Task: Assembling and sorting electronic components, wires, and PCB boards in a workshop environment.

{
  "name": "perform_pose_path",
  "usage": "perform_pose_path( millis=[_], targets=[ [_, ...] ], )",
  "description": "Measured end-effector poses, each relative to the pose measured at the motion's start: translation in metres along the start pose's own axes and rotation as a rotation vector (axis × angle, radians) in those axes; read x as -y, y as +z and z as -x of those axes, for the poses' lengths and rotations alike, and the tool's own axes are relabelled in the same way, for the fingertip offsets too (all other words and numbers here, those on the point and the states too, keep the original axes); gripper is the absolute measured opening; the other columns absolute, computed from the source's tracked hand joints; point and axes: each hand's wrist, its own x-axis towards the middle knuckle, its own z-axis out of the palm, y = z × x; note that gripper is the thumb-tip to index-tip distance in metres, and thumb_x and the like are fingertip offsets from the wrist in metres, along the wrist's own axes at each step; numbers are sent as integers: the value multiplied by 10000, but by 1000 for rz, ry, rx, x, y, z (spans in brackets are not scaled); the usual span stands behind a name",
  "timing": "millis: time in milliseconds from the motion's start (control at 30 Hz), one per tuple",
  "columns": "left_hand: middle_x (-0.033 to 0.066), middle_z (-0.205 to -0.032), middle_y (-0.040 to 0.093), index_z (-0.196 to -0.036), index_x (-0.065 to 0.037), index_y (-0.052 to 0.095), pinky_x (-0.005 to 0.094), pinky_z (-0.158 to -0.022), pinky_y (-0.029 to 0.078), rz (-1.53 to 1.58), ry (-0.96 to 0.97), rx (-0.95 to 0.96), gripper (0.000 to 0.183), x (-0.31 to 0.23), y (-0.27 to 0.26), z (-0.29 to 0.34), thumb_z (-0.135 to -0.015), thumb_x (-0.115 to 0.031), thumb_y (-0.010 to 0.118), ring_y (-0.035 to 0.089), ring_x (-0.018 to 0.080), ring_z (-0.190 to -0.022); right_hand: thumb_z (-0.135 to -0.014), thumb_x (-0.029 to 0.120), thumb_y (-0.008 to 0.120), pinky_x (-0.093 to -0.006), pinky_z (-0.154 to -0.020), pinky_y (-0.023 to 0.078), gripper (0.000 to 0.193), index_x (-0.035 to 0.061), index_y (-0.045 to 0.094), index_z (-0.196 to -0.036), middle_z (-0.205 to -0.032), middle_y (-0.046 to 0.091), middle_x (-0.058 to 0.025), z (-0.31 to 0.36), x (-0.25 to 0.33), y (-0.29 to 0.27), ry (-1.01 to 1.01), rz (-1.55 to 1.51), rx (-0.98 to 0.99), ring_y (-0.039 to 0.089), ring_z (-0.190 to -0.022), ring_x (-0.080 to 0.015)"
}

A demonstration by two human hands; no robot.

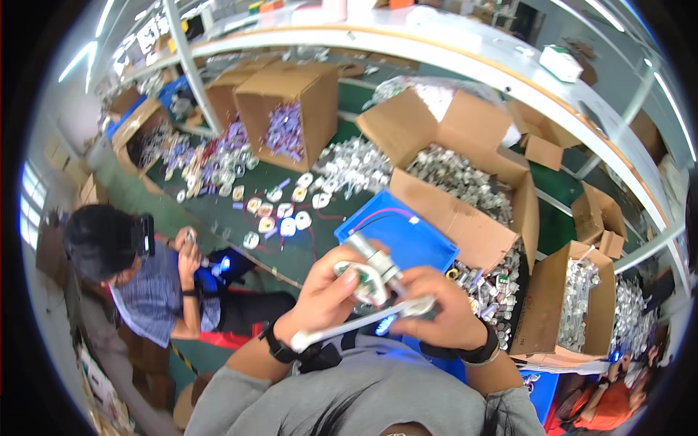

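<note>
Both hands are raised close together in front of my chest. Closed around a white rounded housing (372,285) is my left hand (323,291), its thumb pressed on the open face, where something greenish shows inside. A silvery cylinder (372,253) stands up beside the housing, between the hands; whether it is joined to it I cannot tell. My right hand (447,309) grips the rounded end of a long white arm-shaped part (345,328), which slants down left past my left wrist. A blue tray (429,248) with a reddish wire in it lies just beyond my hands.
Loose white round parts (289,227) and silvery pieces (352,166) spread over the dark green table (280,258). Open cartons (443,211) of metallic parts stand ahead and right, and a carton (313,87) of purple pieces farther left. A co-worker (156,291) sits at left, another (607,403) at lower right.
</note>
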Motion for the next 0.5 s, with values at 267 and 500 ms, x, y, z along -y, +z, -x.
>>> perform_pose_path(
  millis=[267,500],
  targets=[
    [159,-923,558,-854,-39,529,412,-836,375,-340,108,261,243,-42,-13,18,-834,-280,559,469,291,-998,-910,187,423,-299,-828,419,320,-40,483,-1127,-1110,528,-131,5,0,-9,76,-118,87,528,-971,-182],
    [102,-940,520,-847,-60,557,333,-781,390,-815,179,530,136,-67,-33,26,-785,-160,625,491,243,-897,-935,233,343,-320,-893,372,392,-59,417,-1185,-1135,506,-156,-33,24,59,90,-10,-19,495,-1041,-233]
  ],
)
